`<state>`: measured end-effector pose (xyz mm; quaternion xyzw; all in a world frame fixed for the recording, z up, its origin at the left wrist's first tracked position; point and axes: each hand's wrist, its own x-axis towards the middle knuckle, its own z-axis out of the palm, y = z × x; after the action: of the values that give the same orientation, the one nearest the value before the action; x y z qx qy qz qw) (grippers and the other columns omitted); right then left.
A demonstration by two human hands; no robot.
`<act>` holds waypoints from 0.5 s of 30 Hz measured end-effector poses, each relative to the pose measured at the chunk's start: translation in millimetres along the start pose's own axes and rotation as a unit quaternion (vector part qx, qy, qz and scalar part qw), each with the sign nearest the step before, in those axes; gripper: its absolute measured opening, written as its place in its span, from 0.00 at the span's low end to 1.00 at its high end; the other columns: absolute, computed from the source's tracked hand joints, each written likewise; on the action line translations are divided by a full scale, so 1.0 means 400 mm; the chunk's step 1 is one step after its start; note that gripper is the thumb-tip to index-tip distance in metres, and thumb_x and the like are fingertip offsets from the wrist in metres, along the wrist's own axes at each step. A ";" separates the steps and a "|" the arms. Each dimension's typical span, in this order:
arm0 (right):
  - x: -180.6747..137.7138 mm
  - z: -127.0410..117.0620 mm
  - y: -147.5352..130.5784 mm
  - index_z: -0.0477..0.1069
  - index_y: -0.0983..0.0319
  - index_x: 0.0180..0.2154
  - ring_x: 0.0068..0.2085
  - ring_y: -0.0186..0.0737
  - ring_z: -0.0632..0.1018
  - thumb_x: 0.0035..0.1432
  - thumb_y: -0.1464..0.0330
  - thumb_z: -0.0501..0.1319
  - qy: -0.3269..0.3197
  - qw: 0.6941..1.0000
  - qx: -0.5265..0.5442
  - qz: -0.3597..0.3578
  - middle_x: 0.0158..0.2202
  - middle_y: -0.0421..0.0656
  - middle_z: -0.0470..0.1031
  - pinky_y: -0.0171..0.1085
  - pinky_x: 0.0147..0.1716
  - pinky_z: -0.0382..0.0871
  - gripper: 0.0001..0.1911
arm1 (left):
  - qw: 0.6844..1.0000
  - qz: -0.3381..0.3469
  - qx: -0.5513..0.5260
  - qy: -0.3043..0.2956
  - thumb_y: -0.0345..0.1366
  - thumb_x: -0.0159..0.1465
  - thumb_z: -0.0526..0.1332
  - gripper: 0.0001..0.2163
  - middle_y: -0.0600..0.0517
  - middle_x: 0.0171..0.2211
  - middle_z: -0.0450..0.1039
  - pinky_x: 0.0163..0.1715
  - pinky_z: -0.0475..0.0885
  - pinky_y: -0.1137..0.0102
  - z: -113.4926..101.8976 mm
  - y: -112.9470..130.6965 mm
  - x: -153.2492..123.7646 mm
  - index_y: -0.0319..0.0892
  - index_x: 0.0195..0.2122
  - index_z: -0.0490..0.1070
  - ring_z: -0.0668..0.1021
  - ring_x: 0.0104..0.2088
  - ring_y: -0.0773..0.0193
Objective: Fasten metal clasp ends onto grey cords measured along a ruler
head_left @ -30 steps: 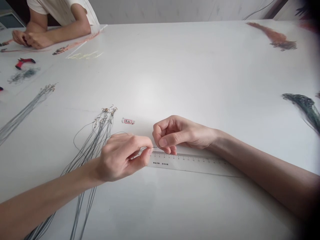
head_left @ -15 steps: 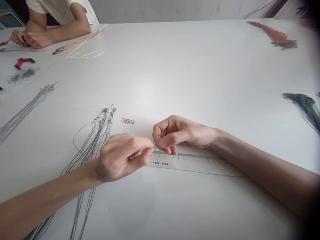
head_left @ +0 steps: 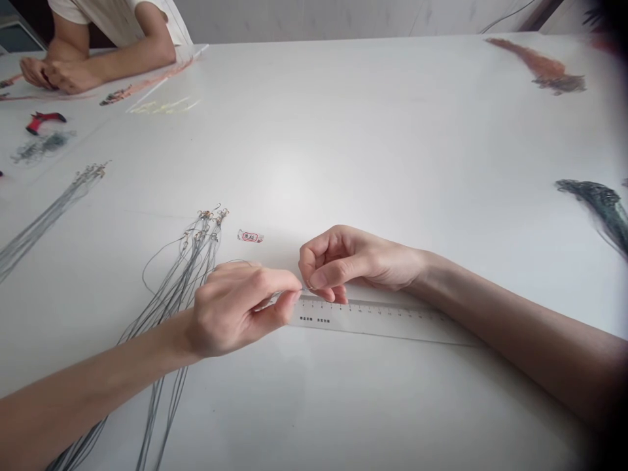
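My left hand (head_left: 245, 307) is closed, thumb and forefinger pinching a thin grey fishing line (head_left: 303, 289) at its end. Just to the right, my right hand (head_left: 356, 261) pinches a tiny shiny piece, seemingly a fish hook (head_left: 309, 285), mostly covered by the fingertips. The two pinches almost touch, above the scale edge of a clear ruler (head_left: 373, 324) lying flat on the table. Under my left forearm runs a bundle of grey lines (head_left: 164, 314) with gold hooks (head_left: 213, 214) at its far end.
A small paper label (head_left: 250, 236) with a red frame lies beyond my left hand. Farther left are another line bundle (head_left: 63, 196), red-handled pliers (head_left: 45, 122) and tangled line (head_left: 44, 147). Brown (head_left: 540, 65) and dark green (head_left: 601, 203) bundles lie right. A co-worker's hands (head_left: 61, 73) rest at upper left.
Both hands keep the same pinches in nearly the same place. The whole view has shifted very slightly.
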<state>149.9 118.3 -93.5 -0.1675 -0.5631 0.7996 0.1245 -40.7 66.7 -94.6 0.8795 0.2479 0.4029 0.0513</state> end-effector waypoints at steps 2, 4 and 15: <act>0.000 0.000 -0.001 0.66 0.67 0.24 0.22 0.26 0.67 0.52 0.75 0.58 0.000 1.000 -0.004 0.001 0.21 0.37 0.66 0.27 0.20 0.62 0.06 | 1.000 -0.004 0.005 -0.002 0.23 0.60 0.56 0.07 0.61 0.14 0.58 0.13 0.59 0.78 -0.001 0.001 0.001 0.41 0.28 0.65 0.60 0.14 0.75; 0.000 0.001 -0.001 0.66 0.67 0.23 0.22 0.26 0.67 0.52 0.75 0.58 0.001 1.000 -0.005 0.000 0.21 0.37 0.66 0.27 0.20 0.62 0.06 | 1.000 -0.002 0.011 0.002 0.23 0.60 0.56 0.07 0.61 0.14 0.58 0.13 0.59 0.78 -0.001 0.001 0.001 0.41 0.28 0.65 0.60 0.15 0.75; 0.001 -0.001 0.001 0.66 0.68 0.24 0.22 0.25 0.67 0.52 0.75 0.58 -0.001 1.000 0.003 -0.001 0.21 0.37 0.67 0.26 0.20 0.62 0.06 | 1.000 0.000 -0.018 -0.005 0.20 0.58 0.58 0.07 0.61 0.15 0.55 0.14 0.57 0.77 0.001 0.000 0.000 0.39 0.29 0.65 0.58 0.16 0.75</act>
<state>149.9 118.7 -94.1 -0.1659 -0.5611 0.8012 0.1253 -40.3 66.7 -94.6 0.8804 0.2401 0.4031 0.0684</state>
